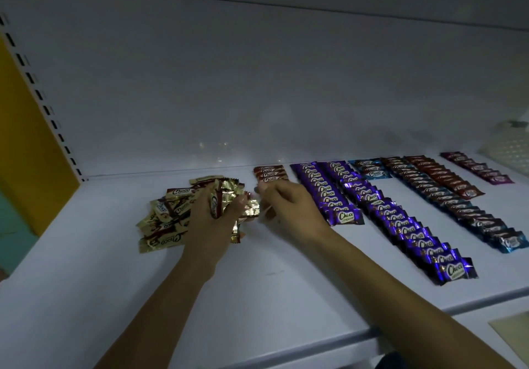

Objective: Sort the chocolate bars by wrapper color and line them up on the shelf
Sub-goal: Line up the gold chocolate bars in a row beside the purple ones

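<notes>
The white shelf [257,297] carries long overlapping rows of glossy purple bars [400,225], with blue bars [372,171] to their right. The left hand [211,217] grips gold bars [221,199] over a loose gold heap [163,221]. The right hand [289,202] is curled by a short red row [270,174], and I cannot tell whether it holds anything.

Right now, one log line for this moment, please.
left hand: grips gold bars from loose pile | right hand: beside short brown row, grasp unclear | purple rows: lined up

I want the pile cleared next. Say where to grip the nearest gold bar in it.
Probably pinch the left crimped end of the gold bar, from the front-left: it lies flat at the near edge of the pile, that end sticking clear.
</notes>
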